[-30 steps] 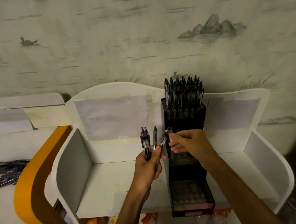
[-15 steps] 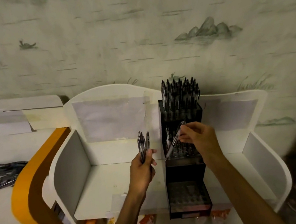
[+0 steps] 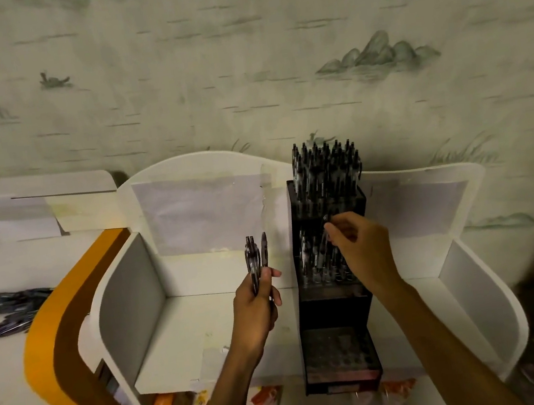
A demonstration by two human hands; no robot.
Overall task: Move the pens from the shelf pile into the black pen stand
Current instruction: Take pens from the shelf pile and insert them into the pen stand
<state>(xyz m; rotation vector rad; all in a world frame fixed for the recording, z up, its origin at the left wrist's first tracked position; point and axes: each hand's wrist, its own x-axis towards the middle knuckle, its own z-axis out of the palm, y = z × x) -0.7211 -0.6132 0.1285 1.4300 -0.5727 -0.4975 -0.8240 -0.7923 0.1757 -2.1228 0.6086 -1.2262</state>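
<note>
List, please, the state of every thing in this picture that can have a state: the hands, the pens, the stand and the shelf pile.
Left hand: grips a small bunch of pens, held upright.
Right hand: pinches one pen, lowering it into the middle tier.
Black pen stand: upright; top tier packed, middle tier partly filled, bottom tier looks empty.
Shelf pile: pens lying loose at far left.

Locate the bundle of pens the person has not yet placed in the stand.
In the head view, the bundle of pens stands upright in the left hand, just left of the black pen stand, over the white shelf.
</note>
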